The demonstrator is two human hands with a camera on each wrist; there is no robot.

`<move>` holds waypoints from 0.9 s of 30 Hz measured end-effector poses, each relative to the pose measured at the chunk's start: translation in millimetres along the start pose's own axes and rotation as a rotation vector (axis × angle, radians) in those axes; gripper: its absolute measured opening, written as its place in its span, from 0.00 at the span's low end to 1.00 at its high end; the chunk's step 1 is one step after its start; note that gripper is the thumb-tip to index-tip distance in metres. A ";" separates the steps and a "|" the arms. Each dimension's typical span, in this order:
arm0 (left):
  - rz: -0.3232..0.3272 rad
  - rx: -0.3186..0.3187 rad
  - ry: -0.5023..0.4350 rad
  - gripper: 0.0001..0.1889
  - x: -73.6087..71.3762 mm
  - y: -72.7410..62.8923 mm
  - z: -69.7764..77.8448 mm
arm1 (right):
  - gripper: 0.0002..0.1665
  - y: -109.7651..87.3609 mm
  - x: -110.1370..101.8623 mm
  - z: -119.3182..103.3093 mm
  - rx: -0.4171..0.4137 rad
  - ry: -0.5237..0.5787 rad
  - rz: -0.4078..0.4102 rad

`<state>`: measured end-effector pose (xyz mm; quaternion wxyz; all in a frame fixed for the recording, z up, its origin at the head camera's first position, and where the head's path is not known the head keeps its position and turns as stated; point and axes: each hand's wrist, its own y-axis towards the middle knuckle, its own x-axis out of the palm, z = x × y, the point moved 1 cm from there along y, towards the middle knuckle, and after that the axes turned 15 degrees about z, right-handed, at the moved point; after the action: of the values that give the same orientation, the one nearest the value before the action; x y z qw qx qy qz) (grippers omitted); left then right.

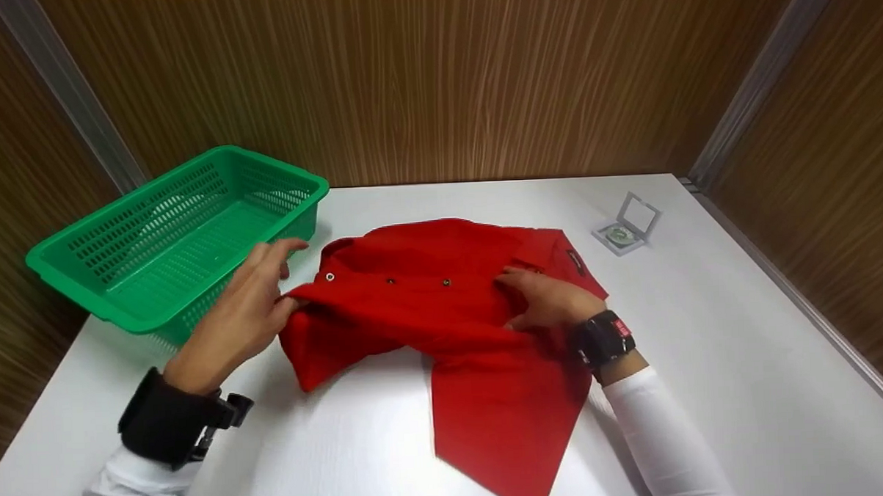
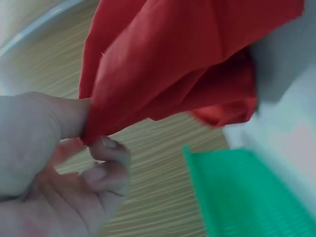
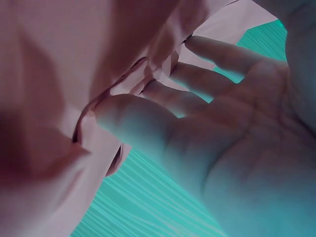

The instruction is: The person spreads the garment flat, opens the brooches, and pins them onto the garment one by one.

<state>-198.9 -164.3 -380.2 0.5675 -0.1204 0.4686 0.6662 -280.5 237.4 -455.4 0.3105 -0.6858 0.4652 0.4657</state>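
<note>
A red shirt (image 1: 443, 307) with metal snaps lies bunched on the white table, one sleeve (image 1: 506, 422) stretching toward the front edge. My left hand (image 1: 241, 306) pinches the garment's left edge between thumb and fingers, and the cloth is lifted there. In the left wrist view the shirt (image 2: 158, 64) hangs in folds from that pinch. My right hand (image 1: 550, 299) rests on the shirt's right part, thumb and forefinger apart. In the right wrist view its fingers (image 3: 143, 111) extend fairly straight, the tips against the fabric (image 3: 54, 84), which looks pinkish there.
A green plastic basket (image 1: 120, 310) with slotted sides stands at the left, close beside my left hand. Toward the back right lies a small square clear case (image 1: 621, 236) with its lid up. Wood-patterned panels (image 1: 436, 87) enclose the table at the back and sides.
</note>
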 end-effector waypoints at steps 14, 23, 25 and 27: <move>-0.324 -0.207 0.152 0.26 33.6 -47.5 -33.1 | 0.46 -2.4 -0.6 2.4 -0.021 -0.014 -0.010; 0.124 -0.090 0.024 0.10 17.2 -29.9 -28.1 | 0.45 -4.0 -0.6 3.9 -0.040 -0.027 -0.006; 0.211 0.045 0.080 0.14 6.6 -29.2 -24.2 | 0.44 -5.5 -1.3 5.8 -0.041 -0.034 -0.007; 0.292 0.213 0.168 0.19 -5.1 -30.0 -19.1 | 0.44 -7.7 -2.6 8.5 -0.040 -0.035 -0.008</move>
<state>-178.3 -184.5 -401.4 0.4332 -0.0455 0.5948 0.6757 -276.7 248.5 -456.2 0.3066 -0.6854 0.4478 0.4856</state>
